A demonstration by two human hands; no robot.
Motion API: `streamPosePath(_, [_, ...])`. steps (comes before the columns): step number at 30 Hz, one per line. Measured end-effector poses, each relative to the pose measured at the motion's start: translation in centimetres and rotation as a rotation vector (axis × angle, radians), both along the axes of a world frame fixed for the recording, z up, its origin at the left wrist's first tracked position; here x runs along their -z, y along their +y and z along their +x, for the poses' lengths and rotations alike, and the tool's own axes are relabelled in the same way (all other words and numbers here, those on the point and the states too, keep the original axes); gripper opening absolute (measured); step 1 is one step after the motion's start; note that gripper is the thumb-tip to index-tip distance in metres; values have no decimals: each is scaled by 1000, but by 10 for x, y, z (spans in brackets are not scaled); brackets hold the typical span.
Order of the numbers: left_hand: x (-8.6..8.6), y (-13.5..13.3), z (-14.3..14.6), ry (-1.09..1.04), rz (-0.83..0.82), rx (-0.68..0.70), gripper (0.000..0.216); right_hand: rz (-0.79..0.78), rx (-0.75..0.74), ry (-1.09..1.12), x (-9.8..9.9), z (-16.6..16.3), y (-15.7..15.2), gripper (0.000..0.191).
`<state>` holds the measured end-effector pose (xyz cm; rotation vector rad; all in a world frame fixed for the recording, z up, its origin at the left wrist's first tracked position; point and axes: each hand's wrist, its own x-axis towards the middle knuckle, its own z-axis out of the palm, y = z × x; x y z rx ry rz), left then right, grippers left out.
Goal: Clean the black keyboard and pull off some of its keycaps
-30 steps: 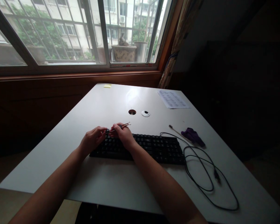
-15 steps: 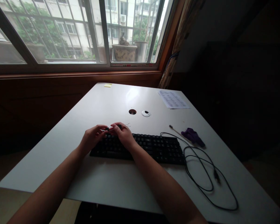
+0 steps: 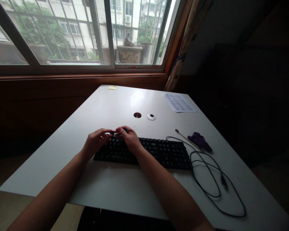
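Observation:
A black keyboard [image 3: 163, 152] lies across the white table [image 3: 110, 179]. Both my hands are over its left end, close together. My left hand [image 3: 96, 143] has its fingers pinched on a small dark piece [image 3: 112, 132], which looks like a keycap, held just above the top row. My right hand [image 3: 129, 138] is closed on a thin wire tool [image 3: 134, 128]; only its fine wire end sticks out to the right of the fingers. The fingertips of the two hands nearly meet at the dark piece.
The keyboard's black cable [image 3: 207, 179] loops loosely on the right. A purple cloth [image 3: 199, 141] and a thin stick [image 3: 183, 136] lie beyond it. A printed sheet [image 3: 179, 102], a cable hole [image 3: 137, 115], its white cap [image 3: 151, 117] and a yellow note [image 3: 112, 87] sit farther back.
The wire tool stood out clearly to the right of my right hand a second ago; now the hand has closed over most of it. Both hands stayed at the keyboard's left end.

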<state>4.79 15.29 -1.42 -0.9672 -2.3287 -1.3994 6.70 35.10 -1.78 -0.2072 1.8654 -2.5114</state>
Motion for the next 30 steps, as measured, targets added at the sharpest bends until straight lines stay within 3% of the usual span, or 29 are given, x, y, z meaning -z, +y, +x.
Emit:
streamPosePath(5, [-4,1,5,240,-85,-64,22,-8,17,0,-3,2,-1,31])
streamPosePath(13, [-2,-1,6,421,-235,-141,28,27,77,34,-3,1,-3,28])
streamPosePath(22, [-9,-2,5,266,-18,-218,22,54,168,55,-5,5,-3,32])
streamPosePath(30, [0,-24,-38,101,-14,-142,26,188,185,97,-21,14,12,28])
